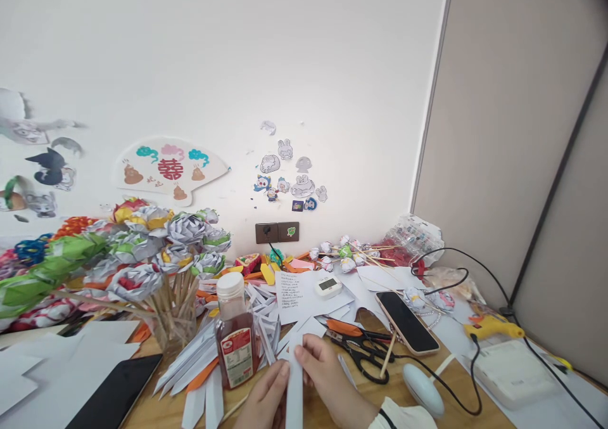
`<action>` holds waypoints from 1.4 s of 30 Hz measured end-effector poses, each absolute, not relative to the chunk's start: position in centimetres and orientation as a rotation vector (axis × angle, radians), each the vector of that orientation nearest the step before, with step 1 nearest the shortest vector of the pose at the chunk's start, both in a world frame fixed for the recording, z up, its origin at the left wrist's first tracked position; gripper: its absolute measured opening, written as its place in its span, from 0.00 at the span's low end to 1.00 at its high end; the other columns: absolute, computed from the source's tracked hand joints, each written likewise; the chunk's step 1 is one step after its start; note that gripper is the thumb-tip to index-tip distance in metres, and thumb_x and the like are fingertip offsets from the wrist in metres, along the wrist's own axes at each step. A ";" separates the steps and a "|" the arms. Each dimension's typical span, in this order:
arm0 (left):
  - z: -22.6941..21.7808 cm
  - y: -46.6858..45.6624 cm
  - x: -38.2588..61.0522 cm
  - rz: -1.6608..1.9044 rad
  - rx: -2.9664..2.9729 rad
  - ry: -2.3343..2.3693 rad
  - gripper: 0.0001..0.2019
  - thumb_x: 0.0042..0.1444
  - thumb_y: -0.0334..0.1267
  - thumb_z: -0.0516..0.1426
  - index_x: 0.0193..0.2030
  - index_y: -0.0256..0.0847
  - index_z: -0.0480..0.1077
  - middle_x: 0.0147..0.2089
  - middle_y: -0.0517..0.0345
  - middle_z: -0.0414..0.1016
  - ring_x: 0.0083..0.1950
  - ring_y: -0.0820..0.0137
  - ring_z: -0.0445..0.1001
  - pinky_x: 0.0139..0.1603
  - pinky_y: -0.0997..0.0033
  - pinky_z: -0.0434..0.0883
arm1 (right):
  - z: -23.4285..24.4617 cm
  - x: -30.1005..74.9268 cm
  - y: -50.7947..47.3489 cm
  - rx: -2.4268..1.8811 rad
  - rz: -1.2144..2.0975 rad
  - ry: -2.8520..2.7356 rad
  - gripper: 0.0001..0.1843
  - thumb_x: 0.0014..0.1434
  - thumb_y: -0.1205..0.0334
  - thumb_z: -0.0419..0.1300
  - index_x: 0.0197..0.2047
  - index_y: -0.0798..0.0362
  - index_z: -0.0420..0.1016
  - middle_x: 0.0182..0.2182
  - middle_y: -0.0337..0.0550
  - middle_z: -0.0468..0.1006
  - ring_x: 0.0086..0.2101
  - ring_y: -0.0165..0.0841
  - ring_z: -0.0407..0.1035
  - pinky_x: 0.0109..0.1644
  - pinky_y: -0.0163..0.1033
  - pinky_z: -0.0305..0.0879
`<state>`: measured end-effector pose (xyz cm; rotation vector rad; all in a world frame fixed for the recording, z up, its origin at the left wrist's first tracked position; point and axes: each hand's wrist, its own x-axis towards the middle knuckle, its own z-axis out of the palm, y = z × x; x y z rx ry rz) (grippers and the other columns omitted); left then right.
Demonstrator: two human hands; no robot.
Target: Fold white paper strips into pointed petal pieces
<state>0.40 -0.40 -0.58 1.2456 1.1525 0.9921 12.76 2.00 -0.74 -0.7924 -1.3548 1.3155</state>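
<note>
Low in the middle of the head view, both my hands hold a narrow white paper strip (295, 388) that stands upright over the wooden desk (327, 416). My left hand (266, 397) pinches its left edge with curled fingers. My right hand (327, 378) grips its right side near the top, thumb on the paper. Just left of my hands stands a plastic bottle (235, 334) with reddish liquid and a white cap. Folded white paper pieces (199, 359) lie fanned out around it.
A glass of paper flowers on sticks (161, 258) stands at left, a dark tablet (116, 394) in front of it. Scissors (361, 350), a phone (407, 321), a mouse (422, 388), a yellow glue gun (491, 329), a white box (515, 372) and cables lie at right.
</note>
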 end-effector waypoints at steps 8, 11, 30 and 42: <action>-2.0 0.4 0.8 0.933 1.088 0.923 0.19 0.44 0.55 0.51 0.28 0.39 0.65 0.12 0.66 0.61 0.11 0.79 0.55 0.11 0.80 0.50 | -0.4 12.9 1.7 -0.738 1.402 -1.296 0.18 0.46 0.48 0.56 0.21 0.55 0.60 0.17 0.31 0.56 0.19 0.23 0.50 0.22 0.29 0.47; -1.8 0.6 0.6 0.906 1.066 0.890 0.18 0.44 0.54 0.52 0.27 0.38 0.62 0.14 0.63 0.66 0.10 0.82 0.54 0.11 0.82 0.46 | -0.4 12.9 1.6 -0.723 1.414 -1.296 0.16 0.48 0.51 0.56 0.24 0.56 0.65 0.18 0.33 0.58 0.21 0.24 0.52 0.24 0.29 0.49; -0.4 1.2 0.3 1.139 1.397 0.959 0.17 0.39 0.52 0.57 0.19 0.37 0.66 0.19 0.61 0.68 0.24 0.73 0.64 0.28 0.77 0.62 | -0.6 12.9 1.6 -0.664 1.482 -1.280 0.25 0.54 0.44 0.44 0.29 0.56 0.70 0.17 0.35 0.58 0.20 0.26 0.54 0.27 0.32 0.54; -0.8 0.8 0.6 1.103 1.393 0.851 0.14 0.44 0.49 0.55 0.21 0.38 0.64 0.23 0.59 0.72 0.30 0.68 0.69 0.36 0.71 0.64 | -1.0 12.7 1.5 -0.678 1.500 -1.218 0.22 0.53 0.45 0.47 0.28 0.56 0.68 0.16 0.35 0.59 0.19 0.26 0.53 0.24 0.31 0.51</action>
